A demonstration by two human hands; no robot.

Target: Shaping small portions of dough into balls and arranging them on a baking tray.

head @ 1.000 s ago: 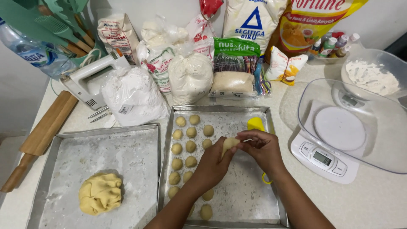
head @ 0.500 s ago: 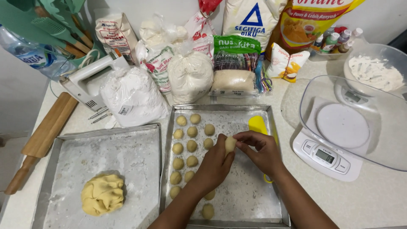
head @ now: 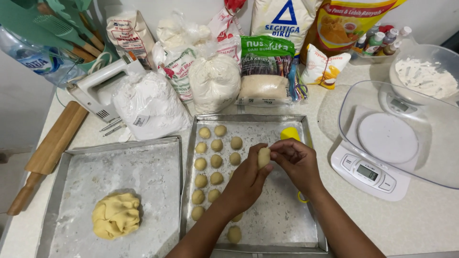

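Dough, a small pale oval piece (head: 263, 157), sits pinched between both hands above the right-hand baking tray (head: 306, 224). The left hand (head: 246, 184) cups it from below with thumb and fingers closed against it, and the right hand (head: 297, 162) closes on it from the other side, fingertips touching its upper end. Both grips are shut on the same piece, held just clear of the floured tray floor.

Judging by this, the step in hand is shaping one piece into a ball or oval, and the next move would call for setting it down in a free spot beside the rows without squashing it.

Under and left of the hands lie three columns of shaped dough balls (head: 216, 162), close together but apart. A yellow plastic tool (head: 289, 133) lies at the tray's far edge, partly hidden by the right hand. The left tray (head: 71, 167) holds the remaining dough lump (head: 116, 215). A kitchen scale (head: 368, 172) with a clear bowl stands to the right, a rolling pin (head: 50, 153) far left
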